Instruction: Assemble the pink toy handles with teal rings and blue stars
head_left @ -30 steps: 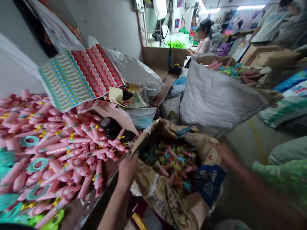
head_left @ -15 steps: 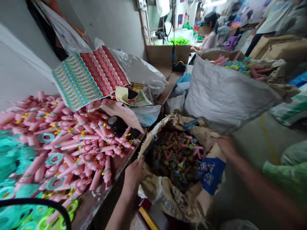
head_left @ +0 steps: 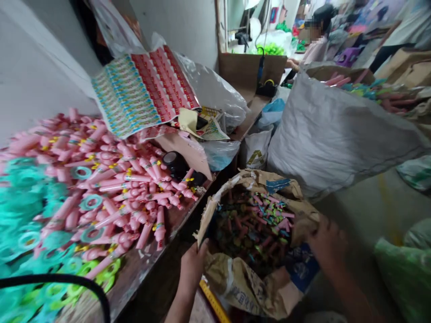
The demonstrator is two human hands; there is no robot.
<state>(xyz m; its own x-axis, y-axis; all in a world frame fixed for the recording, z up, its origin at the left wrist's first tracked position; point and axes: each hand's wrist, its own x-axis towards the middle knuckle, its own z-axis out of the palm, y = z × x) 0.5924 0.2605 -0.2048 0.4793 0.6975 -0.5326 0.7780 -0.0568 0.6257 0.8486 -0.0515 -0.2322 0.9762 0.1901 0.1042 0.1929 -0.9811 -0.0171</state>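
A brown paper sack with blue print stands wide-mouthed on the floor beside the table. Inside it lie many small pink, green and blue plastic pieces. My left hand is closed on the sack's left rim, thumb on top. On the opposite side my right hand grips the right rim; it is slightly blurred. To the left, a heap of pink plastic toy parts with yellow bits covers the table, next to turquoise rings and lime-green rings.
A large white woven sack full of coloured parts stands behind the paper sack. Sticker sheets lean on the heap. A black cable curves at lower left. A green bag lies at right. A person sits farther back.
The view has shifted left, so most things appear farther right. My right hand has come lower along the sack's rim. Both hands stay on the sack.
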